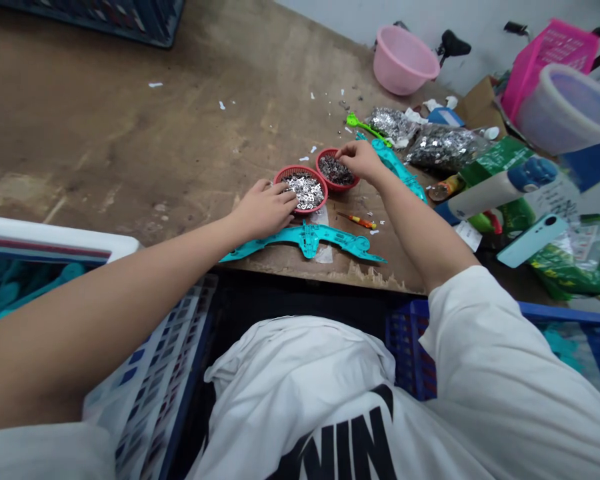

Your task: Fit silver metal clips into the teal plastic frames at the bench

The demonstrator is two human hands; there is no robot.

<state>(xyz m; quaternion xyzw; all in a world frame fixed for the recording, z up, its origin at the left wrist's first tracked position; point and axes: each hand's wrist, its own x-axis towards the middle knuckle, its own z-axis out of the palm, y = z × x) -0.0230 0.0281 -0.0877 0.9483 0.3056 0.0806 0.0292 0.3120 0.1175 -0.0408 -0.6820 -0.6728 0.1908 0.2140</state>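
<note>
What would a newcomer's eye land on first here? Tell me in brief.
Two small red baskets sit at the middle of the wooden table: the left hand rests at the left red basket of shiny metal bits, and the right hand picks in the right red basket of darker bits. A teal plastic part lies just in front, near the table's edge.

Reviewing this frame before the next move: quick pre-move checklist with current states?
1. Left hand at the red basket of shiny metal bits: ok, fingers on its rim.
2. Right hand over the red basket of dark bits: ok, fingertips in it.
3. A piece pinched in either hand: cannot tell.
4. Teal plastic part flat on the wooden table: ok, near the edge.
5. Orange screwdriver apart from both hands: ok.
</note>
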